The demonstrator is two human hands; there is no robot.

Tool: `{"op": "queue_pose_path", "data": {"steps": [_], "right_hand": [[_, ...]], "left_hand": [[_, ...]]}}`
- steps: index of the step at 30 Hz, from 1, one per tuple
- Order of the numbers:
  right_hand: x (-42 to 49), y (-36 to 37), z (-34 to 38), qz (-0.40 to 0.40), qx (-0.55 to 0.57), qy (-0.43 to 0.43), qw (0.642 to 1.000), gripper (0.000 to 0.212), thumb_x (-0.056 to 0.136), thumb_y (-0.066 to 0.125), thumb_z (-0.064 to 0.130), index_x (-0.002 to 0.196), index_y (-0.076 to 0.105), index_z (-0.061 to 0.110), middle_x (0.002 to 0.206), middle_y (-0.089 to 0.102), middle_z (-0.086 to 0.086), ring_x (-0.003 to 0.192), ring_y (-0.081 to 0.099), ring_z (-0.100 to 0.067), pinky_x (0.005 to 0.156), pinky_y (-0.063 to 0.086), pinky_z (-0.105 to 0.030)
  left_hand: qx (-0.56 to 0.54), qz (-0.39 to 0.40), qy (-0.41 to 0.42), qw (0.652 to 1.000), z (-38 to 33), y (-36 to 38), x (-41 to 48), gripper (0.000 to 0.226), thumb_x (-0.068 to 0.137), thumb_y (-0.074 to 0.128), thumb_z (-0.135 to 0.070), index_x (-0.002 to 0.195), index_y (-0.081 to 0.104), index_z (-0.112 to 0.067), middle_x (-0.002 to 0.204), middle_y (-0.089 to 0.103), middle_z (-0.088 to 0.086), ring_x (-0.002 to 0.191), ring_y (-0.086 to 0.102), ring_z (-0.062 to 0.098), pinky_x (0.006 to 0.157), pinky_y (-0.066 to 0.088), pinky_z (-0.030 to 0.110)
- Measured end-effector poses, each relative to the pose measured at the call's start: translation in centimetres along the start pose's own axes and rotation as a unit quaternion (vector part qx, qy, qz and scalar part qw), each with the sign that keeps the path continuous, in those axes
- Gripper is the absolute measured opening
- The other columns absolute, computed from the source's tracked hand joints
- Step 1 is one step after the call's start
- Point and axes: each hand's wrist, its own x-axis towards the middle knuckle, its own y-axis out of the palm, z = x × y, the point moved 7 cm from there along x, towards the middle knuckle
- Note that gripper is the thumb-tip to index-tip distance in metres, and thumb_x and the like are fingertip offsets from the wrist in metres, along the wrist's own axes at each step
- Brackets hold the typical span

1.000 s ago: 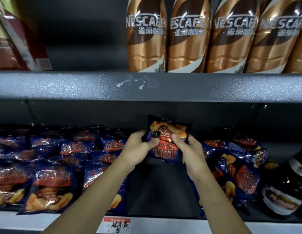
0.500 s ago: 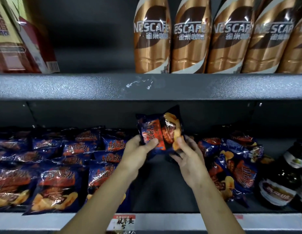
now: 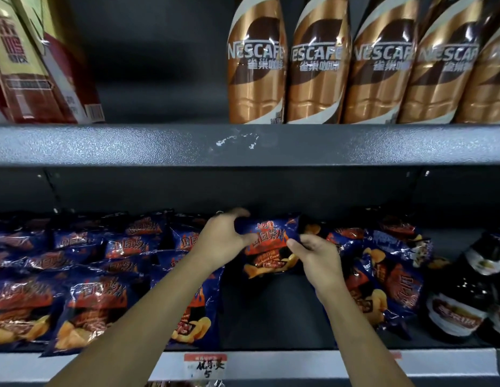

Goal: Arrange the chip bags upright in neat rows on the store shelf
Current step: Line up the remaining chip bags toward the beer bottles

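Observation:
A dark blue chip bag (image 3: 268,247) with orange print stands upright, label facing me, at the back of a gap on the lower shelf (image 3: 271,317). My left hand (image 3: 223,241) grips its upper left corner, thumb on the front. On the bag's right edge my right hand (image 3: 315,255) pinches it. Rows of the same bags (image 3: 95,303) lean back on the left. More bags (image 3: 388,275) lie jumbled and tilted to the right of the gap.
Dark glass bottles (image 3: 472,297) stand at the lower shelf's right end. The shelf above (image 3: 243,143) overhangs closely and carries several Nescafe bottles (image 3: 315,62) and red-and-cream cartons (image 3: 28,65). A price tag (image 3: 205,365) sits on the front rail.
The bag was turned from sideways to upright with its label forward and lowered toward the shelf back. Both hands shifted with it, the left onto its top corner.

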Motion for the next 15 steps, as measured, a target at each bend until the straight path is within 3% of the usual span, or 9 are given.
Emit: {"op": "queue_pose_path", "data": {"steps": [3,5,7,9,10,12,13,15], "right_hand": [[1.5,0.7,-1.1,-0.047,0.020,0.039,0.998,0.005,0.092,0.073,0.020,0.093,0.076,0.023,0.085,0.073,0.009,0.090,0.069,-0.011,0.084,0.052,-0.027],[2.7,1.6,-1.7,-0.061,0.004,0.064,0.996,0.025,0.092,0.073,0.024,0.114,0.072,0.011,0.096,0.070,0.007,0.099,0.065,-0.014,0.090,0.048,-0.026],[4.0,2.9,-2.5,-0.060,-0.029,0.075,0.995,0.039,0.092,0.073,0.029,0.123,0.069,0.007,0.119,0.071,-0.004,0.115,0.063,-0.021,0.097,0.048,-0.030],[5.0,4.3,-3.0,-0.053,-0.069,0.089,0.992,0.040,0.092,0.072,0.032,0.124,0.069,0.007,0.120,0.071,-0.008,0.115,0.064,-0.026,0.091,0.048,-0.031],[5.4,4.9,-3.4,-0.045,-0.088,0.099,0.990,0.036,0.093,0.071,0.033,0.119,0.071,0.009,0.113,0.072,-0.008,0.109,0.066,-0.027,0.087,0.050,-0.032],[6.1,5.6,-4.2,-0.030,-0.150,0.111,0.982,0.021,0.093,0.069,0.037,0.092,0.074,0.017,0.087,0.071,-0.005,0.085,0.068,-0.025,0.072,0.052,-0.035],[6.3,5.7,-4.5,-0.031,-0.184,0.113,0.976,0.026,0.093,0.068,0.037,0.076,0.067,0.018,0.075,0.066,-0.002,0.074,0.065,-0.023,0.064,0.049,-0.033],[6.5,5.9,-5.1,-0.024,-0.246,0.109,0.963,0.036,0.094,0.065,0.039,0.067,0.057,0.017,0.069,0.062,0.000,0.070,0.062,-0.021,0.058,0.046,-0.029]], "left_hand": [[0.025,-0.039,-0.022,0.999,1.6,-0.6,1.7,0.052,0.088,0.070,-0.031,0.136,0.052,-0.023,0.129,0.062,0.003,0.114,0.060,0.023,0.093,0.049,0.029],[0.055,-0.042,-0.045,0.997,2.8,-0.7,3.2,0.048,0.091,0.066,-0.026,0.137,0.051,-0.020,0.128,0.064,0.005,0.115,0.061,0.025,0.094,0.049,0.029],[0.097,-0.009,-0.061,0.993,3.7,-0.1,4.5,0.040,0.095,0.058,-0.019,0.134,0.054,-0.019,0.127,0.066,0.005,0.113,0.062,0.026,0.093,0.050,0.030],[0.120,0.040,-0.075,0.989,4.6,1.1,5.1,0.038,0.094,0.052,-0.012,0.131,0.057,-0.021,0.123,0.067,0.007,0.108,0.063,0.026,0.090,0.052,0.032],[0.134,0.064,-0.075,0.986,5.0,1.7,5.3,0.039,0.093,0.050,-0.010,0.130,0.057,-0.021,0.123,0.067,0.006,0.108,0.063,0.025,0.090,0.053,0.033],[0.184,0.096,-0.065,0.976,5.4,2.6,5.4,0.043,0.092,0.047,-0.008,0.131,0.057,-0.022,0.126,0.065,0.005,0.111,0.061,0.023,0.092,0.053,0.033],[0.210,0.106,-0.058,0.970,5.5,3.0,5.4,0.045,0.091,0.048,-0.007,0.132,0.056,-0.022,0.128,0.064,0.005,0.114,0.060,0.023,0.094,0.052,0.033],[0.255,0.117,-0.035,0.959,5.5,3.6,5.4,0.049,0.088,0.049,-0.006,0.134,0.055,-0.020,0.131,0.061,0.006,0.118,0.057,0.025,0.098,0.050,0.036]]}}
